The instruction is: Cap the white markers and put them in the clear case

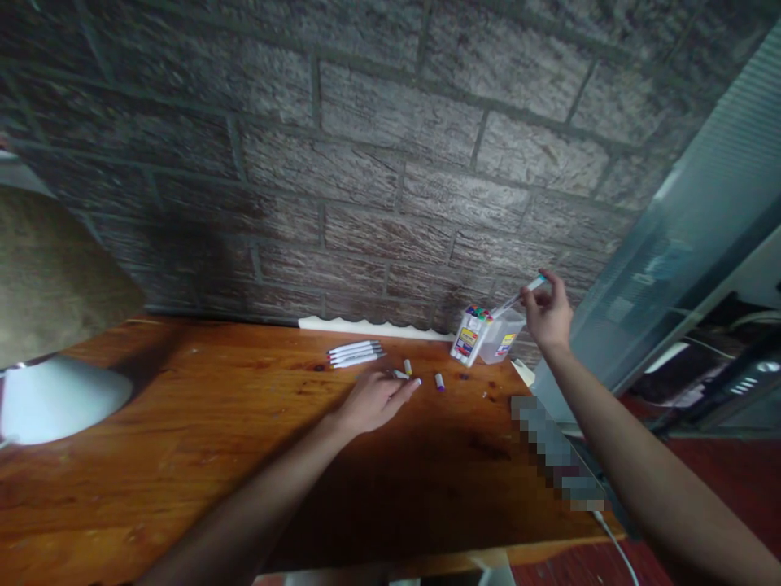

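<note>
My right hand [549,313] is raised above the marker box, pinching a white marker [518,295] with a light blue tip end. The marker slants down toward the clear plastic box [503,338], beside a packed set of markers [469,335] with coloured ends. Low over the tabletop, my left hand [375,400] has its fingers closed together; a small white piece shows at them, too small to make out. Right by those fingers stands a short white and yellow piece [407,367], like a cap. A white and purple one [440,382] stands to its right.
Several white markers [355,354] lie side by side on the wooden table [244,407]. A white wavy-edged strip [372,329] runs along the brick wall. The lamp [58,399] stands at left. A blurred-out flat object [555,452] with a white cable lies near the right edge.
</note>
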Motion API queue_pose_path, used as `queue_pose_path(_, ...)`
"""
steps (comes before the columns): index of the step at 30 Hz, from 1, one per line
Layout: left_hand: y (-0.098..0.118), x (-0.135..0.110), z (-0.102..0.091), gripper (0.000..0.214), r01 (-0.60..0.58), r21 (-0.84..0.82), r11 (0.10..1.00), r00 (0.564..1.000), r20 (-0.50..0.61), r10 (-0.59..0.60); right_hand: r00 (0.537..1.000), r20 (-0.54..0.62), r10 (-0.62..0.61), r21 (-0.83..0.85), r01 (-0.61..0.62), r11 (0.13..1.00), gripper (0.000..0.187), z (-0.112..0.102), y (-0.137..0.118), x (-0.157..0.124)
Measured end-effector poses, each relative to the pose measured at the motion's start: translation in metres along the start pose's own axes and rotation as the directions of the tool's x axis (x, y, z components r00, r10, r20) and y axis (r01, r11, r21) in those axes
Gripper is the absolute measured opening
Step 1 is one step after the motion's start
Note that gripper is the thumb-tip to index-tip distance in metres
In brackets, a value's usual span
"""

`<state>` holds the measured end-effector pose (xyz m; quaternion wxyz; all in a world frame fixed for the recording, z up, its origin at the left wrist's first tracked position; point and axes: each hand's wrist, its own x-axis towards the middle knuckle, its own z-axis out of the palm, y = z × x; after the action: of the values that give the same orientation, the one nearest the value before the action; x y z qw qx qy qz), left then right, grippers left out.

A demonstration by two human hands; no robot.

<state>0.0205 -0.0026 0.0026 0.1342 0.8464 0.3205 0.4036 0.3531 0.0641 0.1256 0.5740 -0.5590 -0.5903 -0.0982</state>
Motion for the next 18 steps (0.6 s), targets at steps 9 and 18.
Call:
queue_pose_path(9, 0.0, 0.001, -0.002, 0.051, 0.013, 0.007, 1.0, 0.999, 0.04, -0.013, 0.935, 0.355, 0.02, -0.297, 0.092, 0.95, 0.03, 0.027, 0.004, -0.009)
queue_pose_path(18, -0.002, 0.0, -0.002, 0.05, 0.015, 0.016, 1.0, 0.998, 0.061, -0.016, 0.917, 0.399, 0.0, -0.258, 0.112, 0.959, 0.046, 0.031, 0.016, -0.045)
